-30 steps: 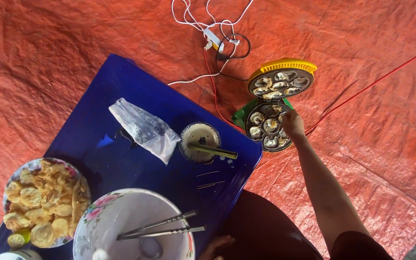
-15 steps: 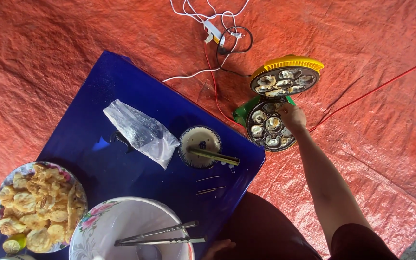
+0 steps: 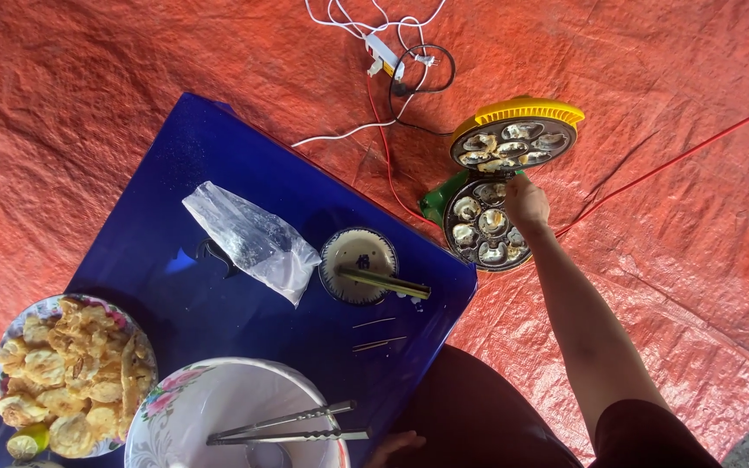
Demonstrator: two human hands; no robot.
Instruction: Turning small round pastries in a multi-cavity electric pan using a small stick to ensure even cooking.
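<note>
Reaching out over the orange tarpaulin floor [image 3: 114,95], my right hand [image 3: 526,204] rests on the lower plate of the open round electric snack maker with a yellow lid and green base [image 3: 500,186], fingers curled at its far edge; whether they pinch anything, I cannot tell. The maker sits on the tarpaulin just beside the far corner of the blue plastic worktop [image 3: 175,321], its hinged lid tilted up, both plates studded with small pale cakes in their cups. White and red cables [image 3: 374,52] trail away from it. My left hand [image 3: 396,449] shows only as fingertips at the bottom edge, loosely bent, touching nothing I can make out. On the worktop lie a crumpled clear plastic bag [image 3: 253,238], a small round dish with a brush across it [image 3: 359,266], a white floral bowl holding metal tongs [image 3: 236,420] and a floral plate heaped with golden fried pieces [image 3: 67,377].
</note>
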